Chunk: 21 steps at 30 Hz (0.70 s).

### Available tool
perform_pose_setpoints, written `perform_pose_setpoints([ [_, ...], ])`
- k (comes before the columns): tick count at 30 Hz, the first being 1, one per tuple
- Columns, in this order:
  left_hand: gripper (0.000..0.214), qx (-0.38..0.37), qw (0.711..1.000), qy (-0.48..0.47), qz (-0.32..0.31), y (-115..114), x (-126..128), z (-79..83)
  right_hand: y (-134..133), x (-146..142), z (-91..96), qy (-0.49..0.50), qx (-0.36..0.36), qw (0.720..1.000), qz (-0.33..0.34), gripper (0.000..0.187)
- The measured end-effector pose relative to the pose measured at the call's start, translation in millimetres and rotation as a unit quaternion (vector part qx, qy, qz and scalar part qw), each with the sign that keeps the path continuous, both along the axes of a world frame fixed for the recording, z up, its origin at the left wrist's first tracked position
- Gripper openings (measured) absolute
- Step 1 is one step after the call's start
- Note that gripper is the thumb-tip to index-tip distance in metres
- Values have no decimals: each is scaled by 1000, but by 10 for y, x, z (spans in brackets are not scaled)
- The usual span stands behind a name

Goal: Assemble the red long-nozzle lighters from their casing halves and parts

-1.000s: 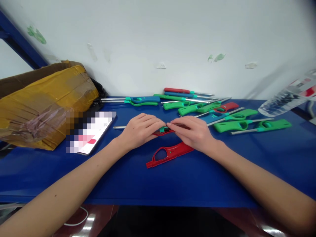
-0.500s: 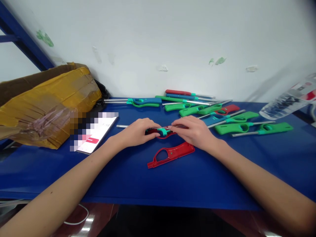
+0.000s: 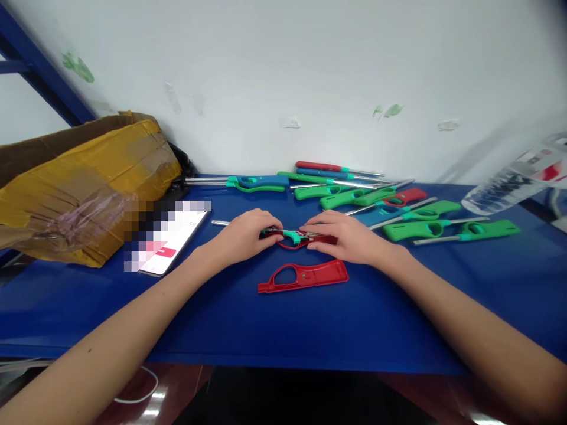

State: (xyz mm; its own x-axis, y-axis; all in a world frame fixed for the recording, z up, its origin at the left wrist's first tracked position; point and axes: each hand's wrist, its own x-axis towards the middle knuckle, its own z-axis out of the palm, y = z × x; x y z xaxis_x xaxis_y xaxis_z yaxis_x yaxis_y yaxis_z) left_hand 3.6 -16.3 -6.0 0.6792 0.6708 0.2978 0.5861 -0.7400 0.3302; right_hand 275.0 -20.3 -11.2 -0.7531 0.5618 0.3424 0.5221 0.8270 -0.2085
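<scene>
Between my hands lies an opened red utility lighter (image 3: 289, 243), with a teal trigger (image 3: 292, 237) and inner parts exposed. Its metal tube (image 3: 220, 223) sticks out to the left from behind my fingers. My left hand (image 3: 245, 237) pinches the lighter near the tube end. On the handle end, the thumb and fingers of my right hand (image 3: 346, 236) are closed around the red body and the parts in it. Just in front, the loose red handle half (image 3: 305, 277) rests on the table, its hollow inner side up.
Several finished-looking green lighters (image 3: 411, 230) are piled at the back right, with red and blue ones among them. Blue and green lighters (image 3: 259, 180) lie at the back. A phone (image 3: 177, 242) and a taped carton (image 3: 88, 195) stand left; a plastic bottle (image 3: 509, 180) is right.
My right hand has shifted slightly left and down, its thumb now showing on the near side of the lighter. The loose red handle half has turned a little and lies more level.
</scene>
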Motion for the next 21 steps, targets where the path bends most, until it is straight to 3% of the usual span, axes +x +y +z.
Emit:
perform_pose_setpoints([
  [21,19,69,996,-50,4,4,-25,27,-77,-54,28,39,-13,998,-46,26],
])
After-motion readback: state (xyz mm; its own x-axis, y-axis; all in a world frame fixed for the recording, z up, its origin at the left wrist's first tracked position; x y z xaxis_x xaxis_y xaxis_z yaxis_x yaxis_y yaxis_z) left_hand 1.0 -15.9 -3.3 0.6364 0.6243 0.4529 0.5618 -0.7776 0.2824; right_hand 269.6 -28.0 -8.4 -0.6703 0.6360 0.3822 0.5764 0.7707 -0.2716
